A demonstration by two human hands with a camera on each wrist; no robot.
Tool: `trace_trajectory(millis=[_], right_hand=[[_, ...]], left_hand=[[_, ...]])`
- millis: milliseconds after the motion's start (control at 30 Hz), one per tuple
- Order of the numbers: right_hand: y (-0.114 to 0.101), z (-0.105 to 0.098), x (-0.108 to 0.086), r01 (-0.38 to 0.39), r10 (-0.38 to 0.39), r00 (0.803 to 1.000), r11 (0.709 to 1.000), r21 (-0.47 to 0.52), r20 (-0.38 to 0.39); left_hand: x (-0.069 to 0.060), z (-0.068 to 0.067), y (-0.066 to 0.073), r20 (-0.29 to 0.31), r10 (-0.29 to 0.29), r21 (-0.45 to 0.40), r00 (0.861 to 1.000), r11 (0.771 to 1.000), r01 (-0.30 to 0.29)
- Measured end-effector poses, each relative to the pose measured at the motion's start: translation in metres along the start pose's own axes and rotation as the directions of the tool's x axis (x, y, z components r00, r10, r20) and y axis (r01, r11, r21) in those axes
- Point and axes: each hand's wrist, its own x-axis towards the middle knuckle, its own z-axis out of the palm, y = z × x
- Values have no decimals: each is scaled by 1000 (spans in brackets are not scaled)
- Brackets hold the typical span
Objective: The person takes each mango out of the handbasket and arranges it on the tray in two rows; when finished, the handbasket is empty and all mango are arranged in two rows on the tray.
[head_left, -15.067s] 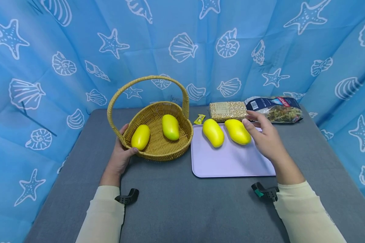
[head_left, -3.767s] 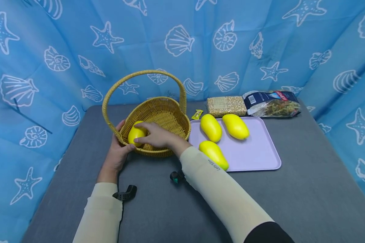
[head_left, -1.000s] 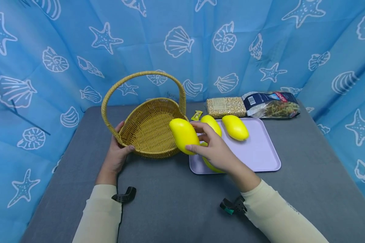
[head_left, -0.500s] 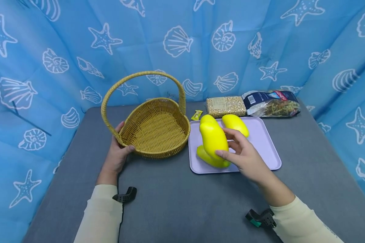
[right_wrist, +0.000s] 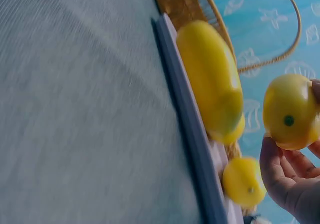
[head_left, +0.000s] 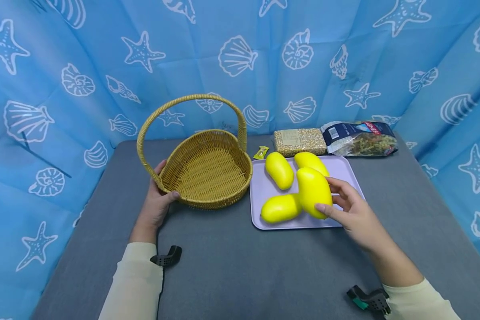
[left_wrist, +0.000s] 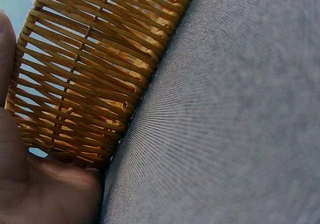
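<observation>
A yellow mango (head_left: pixel 314 192) is gripped between the thumb and fingers of my right hand (head_left: pixel 356 216). In the right wrist view this mango (right_wrist: pixel 291 112) hangs above the tray, apart from the others. Three more mangoes lie on the lilac tray (head_left: pixel 260 186): one at back left (head_left: pixel 279 170), one at back right (head_left: pixel 310 162), partly covered by the held one, and one at the front (head_left: pixel 280 208). My left hand (head_left: pixel 154 205) holds the left rim of the wicker basket (head_left: pixel 212 171), thumb over the edge. No mango shows inside the basket. The left wrist view shows its woven side (left_wrist: pixel 95 69) against the palm.
Behind the tray lie a packet of pale grains (head_left: pixel 300 141), a dark pasta bag (head_left: pixel 360 138) and a small yellow wrapped sweet (head_left: pixel 261 152). The basket's tall handle (head_left: pixel 192 98) arches upward. A blue shell-patterned curtain (head_left: pixel 240 58) closes off the grey table's (head_left: pixel 216 266) back and sides.
Earlier, mangoes lay in the basket; my right hand has lifted the last one out and carried it right, over the tray. My left hand has stayed on the basket.
</observation>
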Motion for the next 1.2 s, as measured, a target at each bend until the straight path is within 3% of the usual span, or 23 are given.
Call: trace_trajectory(millis=[233, 400, 533, 1200], right_hand=[[14, -18, -5, -118, 116, 993, 989, -91, -32], [21, -26, -4, -245, 249, 969, 951, -187, -3], [26, -26, -2, -296, 309, 951, 930, -220, 28], [30, -24, 1, -304, 325, 946, 896, -323, 12]], left_hand=[[0, -1, -1, -17, -14, 26, 1000, 1000, 15], [0, -2, -2, -12, -13, 28, 1000, 1000, 13], [0, -1, -2, -12, -10, 30, 1000, 999, 10], [-1, -1, 0, -24, -25, 47, 999, 999, 27]])
